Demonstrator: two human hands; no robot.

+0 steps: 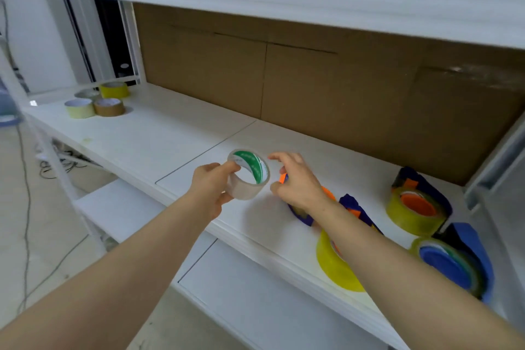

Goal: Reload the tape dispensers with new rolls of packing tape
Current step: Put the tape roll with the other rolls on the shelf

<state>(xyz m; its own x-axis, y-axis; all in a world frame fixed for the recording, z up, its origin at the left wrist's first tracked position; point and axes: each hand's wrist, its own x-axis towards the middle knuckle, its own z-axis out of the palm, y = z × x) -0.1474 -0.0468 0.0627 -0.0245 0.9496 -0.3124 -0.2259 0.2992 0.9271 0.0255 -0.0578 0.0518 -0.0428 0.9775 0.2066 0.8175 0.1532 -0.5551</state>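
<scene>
My left hand [211, 187] grips a clear packing tape roll [250, 176] with a green and white core, thumb inside the core, held just above the white shelf [170, 133]. My right hand [295, 179] is right beside the roll, its curled fingers round the orange front piece of a blue tape dispenser [301, 214] that lies on the shelf, mostly hidden under my wrist. The dispenser's orange hub [329, 193] shows behind my hand with no roll on it.
Two loaded blue dispensers, one with an orange hub [416, 207] and one with a blue hub [451, 264], lie at the right. A yellow roll [335, 267] stands by my right forearm. Several spare rolls [96, 102] sit far left. Cardboard [312, 79] backs the shelf.
</scene>
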